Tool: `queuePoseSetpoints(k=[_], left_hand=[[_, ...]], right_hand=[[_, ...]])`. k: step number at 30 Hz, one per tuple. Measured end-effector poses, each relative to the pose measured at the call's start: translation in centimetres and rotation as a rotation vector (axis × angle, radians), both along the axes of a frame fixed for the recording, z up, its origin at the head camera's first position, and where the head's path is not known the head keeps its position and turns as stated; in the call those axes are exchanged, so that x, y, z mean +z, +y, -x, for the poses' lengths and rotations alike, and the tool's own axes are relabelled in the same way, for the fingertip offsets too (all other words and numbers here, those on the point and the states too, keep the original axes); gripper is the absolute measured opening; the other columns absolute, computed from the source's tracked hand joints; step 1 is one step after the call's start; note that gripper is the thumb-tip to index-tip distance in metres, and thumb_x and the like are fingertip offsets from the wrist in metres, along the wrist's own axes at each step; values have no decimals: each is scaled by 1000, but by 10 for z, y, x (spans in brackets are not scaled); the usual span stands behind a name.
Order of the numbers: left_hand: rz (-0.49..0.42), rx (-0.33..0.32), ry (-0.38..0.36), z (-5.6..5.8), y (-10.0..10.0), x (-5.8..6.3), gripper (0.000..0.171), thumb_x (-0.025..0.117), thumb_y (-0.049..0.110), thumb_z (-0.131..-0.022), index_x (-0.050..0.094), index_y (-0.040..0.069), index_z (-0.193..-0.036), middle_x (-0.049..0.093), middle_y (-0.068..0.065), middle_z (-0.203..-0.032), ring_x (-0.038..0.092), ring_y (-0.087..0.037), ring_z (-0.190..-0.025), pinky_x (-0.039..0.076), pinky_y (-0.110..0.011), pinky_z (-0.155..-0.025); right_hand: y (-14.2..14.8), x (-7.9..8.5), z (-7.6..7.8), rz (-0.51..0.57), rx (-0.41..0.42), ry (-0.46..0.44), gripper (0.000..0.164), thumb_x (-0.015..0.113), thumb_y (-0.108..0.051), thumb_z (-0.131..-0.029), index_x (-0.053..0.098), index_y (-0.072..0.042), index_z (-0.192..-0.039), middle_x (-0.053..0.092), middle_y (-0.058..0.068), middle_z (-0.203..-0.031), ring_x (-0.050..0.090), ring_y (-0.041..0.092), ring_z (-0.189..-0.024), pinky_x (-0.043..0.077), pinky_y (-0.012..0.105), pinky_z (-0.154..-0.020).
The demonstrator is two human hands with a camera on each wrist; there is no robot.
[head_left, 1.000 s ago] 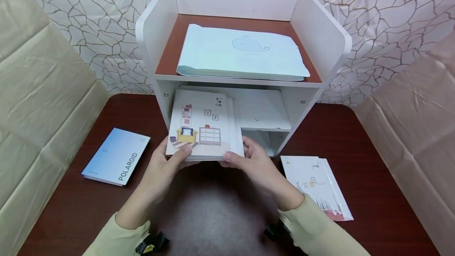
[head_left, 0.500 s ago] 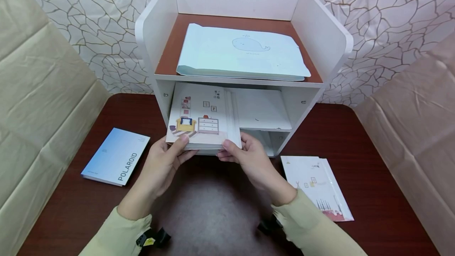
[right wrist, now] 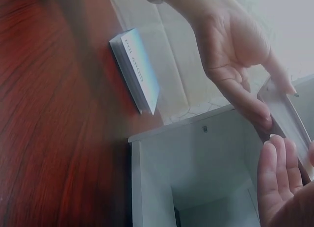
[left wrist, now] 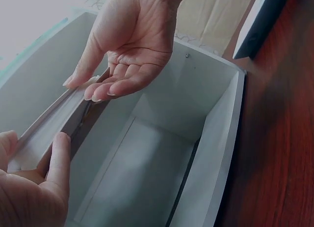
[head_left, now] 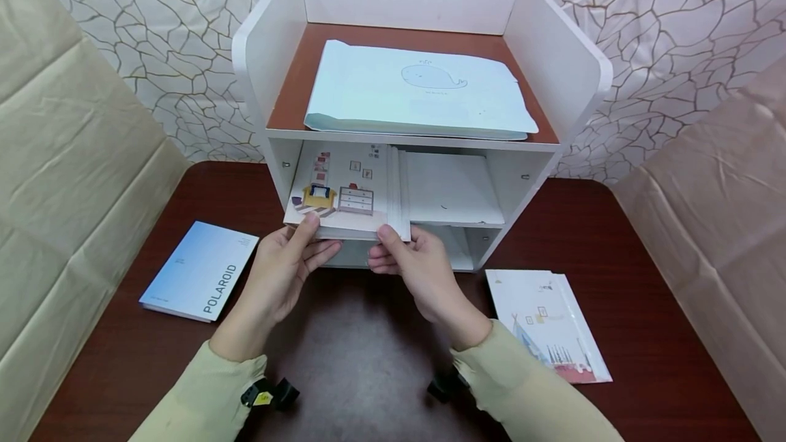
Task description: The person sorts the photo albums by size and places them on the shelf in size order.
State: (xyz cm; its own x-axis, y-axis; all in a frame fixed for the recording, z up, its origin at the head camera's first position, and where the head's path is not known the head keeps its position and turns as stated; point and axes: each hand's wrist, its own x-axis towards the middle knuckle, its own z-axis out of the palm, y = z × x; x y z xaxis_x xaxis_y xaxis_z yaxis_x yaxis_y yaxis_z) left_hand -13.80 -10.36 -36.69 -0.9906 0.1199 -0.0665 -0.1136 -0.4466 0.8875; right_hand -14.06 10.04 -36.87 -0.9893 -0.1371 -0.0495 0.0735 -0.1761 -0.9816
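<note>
A white illustrated book (head_left: 334,213), its cover showing a yellow armchair and a chest of drawers, lies on others in a small stack. The stack sits mostly inside the middle compartment of the white shelf unit (head_left: 561,80), its front edge sticking out. My left hand (head_left: 279,275) pinches the front left corner, thumb on top and fingers beneath. At the front right corner my right hand (head_left: 424,275) holds the stack likewise, its thumb on the cover. Both wrist views show the stack's front edge (left wrist: 64,124) between the two hands; its far end is hidden under the top shelf.
A large white package with a whale drawing (head_left: 417,91) lies on the top shelf. To the left on the dark table rests a blue POLAROID book (head_left: 199,271); at right lie white illustrated booklets (head_left: 546,326). A lower compartment (left wrist: 137,178) opens below the stack.
Both hands have moved forward, away from me, sliding the book stack deeper into the middle compartment. The other books and the whale package have stayed put.
</note>
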Motion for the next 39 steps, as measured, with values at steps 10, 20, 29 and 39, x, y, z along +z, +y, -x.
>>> queuePoseSetpoints(k=[10,20,29,39], left_hand=[[46,40,-14,4,2,4,65,64,39,-93,43,-3,-138,64,-19,-118,67,-31,-99,52,-40,-85],[69,50,-30,3,3,4,64,63,42,-92,47,-6,-131,69,-16,-105,70,-26,-93,53,-40,-83],[182,43,-11,-4,7,-5,60,62,40,-94,43,0,-135,59,-21,-124,63,-28,-108,54,-41,-83],[317,-21,67,-24,34,-27,57,71,25,-91,40,2,-133,49,-15,-129,57,-34,-111,53,-42,-87]], right_hand=[[-2,3,3,-34,-43,-26,41,65,-34,-92,60,5,-102,70,18,-79,70,25,-71,58,42,-71],[-3,2,4,-41,-57,-34,42,66,-37,-92,60,3,-102,70,17,-77,70,25,-68,58,42,-69],[10,-3,-1,-130,-22,24,37,65,-33,-94,57,1,-107,68,22,-92,69,29,-78,57,42,-72],[77,-20,-21,-587,-59,208,33,70,-32,-91,64,-5,-109,67,8,-97,65,22,-87,53,31,-77]])
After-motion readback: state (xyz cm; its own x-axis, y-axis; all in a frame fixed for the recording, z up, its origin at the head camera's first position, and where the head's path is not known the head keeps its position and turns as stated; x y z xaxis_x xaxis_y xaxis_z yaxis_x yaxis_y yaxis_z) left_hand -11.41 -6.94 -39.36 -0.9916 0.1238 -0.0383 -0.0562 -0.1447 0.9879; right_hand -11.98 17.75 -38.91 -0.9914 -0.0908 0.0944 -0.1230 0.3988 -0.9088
